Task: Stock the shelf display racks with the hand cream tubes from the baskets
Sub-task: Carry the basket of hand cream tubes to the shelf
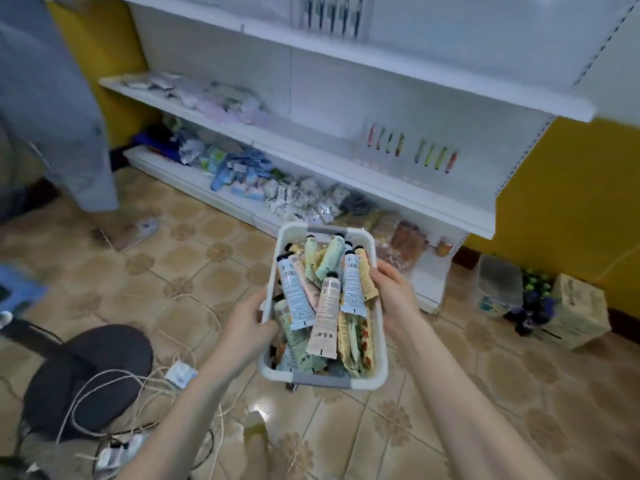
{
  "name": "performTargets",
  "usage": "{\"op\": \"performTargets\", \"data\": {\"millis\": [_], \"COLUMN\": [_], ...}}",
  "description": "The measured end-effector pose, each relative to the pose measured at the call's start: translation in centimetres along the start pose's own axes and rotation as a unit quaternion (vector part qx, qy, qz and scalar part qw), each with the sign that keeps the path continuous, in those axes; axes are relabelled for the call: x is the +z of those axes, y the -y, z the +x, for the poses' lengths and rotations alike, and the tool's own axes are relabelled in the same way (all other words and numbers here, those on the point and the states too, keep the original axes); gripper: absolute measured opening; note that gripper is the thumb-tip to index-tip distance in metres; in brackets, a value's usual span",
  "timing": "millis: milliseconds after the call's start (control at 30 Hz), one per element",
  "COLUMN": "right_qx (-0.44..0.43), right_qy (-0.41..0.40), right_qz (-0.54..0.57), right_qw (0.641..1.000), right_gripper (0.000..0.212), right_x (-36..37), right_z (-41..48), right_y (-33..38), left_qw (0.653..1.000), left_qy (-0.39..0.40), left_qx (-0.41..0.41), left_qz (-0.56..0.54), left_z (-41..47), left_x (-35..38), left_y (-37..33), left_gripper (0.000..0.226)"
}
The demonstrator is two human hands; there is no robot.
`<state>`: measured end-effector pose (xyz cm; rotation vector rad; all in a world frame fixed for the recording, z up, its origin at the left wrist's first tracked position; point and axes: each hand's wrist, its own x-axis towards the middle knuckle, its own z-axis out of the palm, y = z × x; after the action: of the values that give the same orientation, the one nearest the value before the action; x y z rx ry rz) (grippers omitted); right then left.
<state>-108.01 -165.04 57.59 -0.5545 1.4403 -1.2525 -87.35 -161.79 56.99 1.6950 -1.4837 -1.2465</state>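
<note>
left hand point(246, 325), right hand point(394, 296) grip basket point(381, 351); tubes point(327, 306) half-buried

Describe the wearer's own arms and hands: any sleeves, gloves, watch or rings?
The left forearm and right forearm are bare to the frame's lower edge, no sleeve showing. The left hand and right hand wear no gloves; no watch, bracelet or ring is visible.

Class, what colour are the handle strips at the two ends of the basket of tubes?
Grey handle strips on a white basket; head view.
</note>
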Motion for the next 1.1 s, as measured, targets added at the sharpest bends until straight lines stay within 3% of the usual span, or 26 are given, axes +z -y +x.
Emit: {"op": "performTargets", "data": {"millis": [433,733,1100], "right_qx": [0.014,0.033,0.043], "right_qy": [0.011,0.001,-0.045], "right_qz": [0.039,0.055,0.054], "right_qw": [0.999,0.998,0.997], "right_gripper": [0.019,0.017,0.015], "right_x": [19.6,29.0,39.1], "right_z": [23.0,34.9,55.7], "right_y": [6.2,10.3,13.5], "left_qw": [0.999,0.999,0.998], "left_qy": [-0.025,-0.031,0.023], "left_qx": [-0.002,0.004,0.018], "left_qz": [0.028,0.037,0.047], "left_z": [27.0,41.5,66.0], "left_x": [-12.6,-18.5,-23.1], "left_y": [-2.4,-4.2,-5.7], "left_gripper": [0.058,0.058,0.053]}}
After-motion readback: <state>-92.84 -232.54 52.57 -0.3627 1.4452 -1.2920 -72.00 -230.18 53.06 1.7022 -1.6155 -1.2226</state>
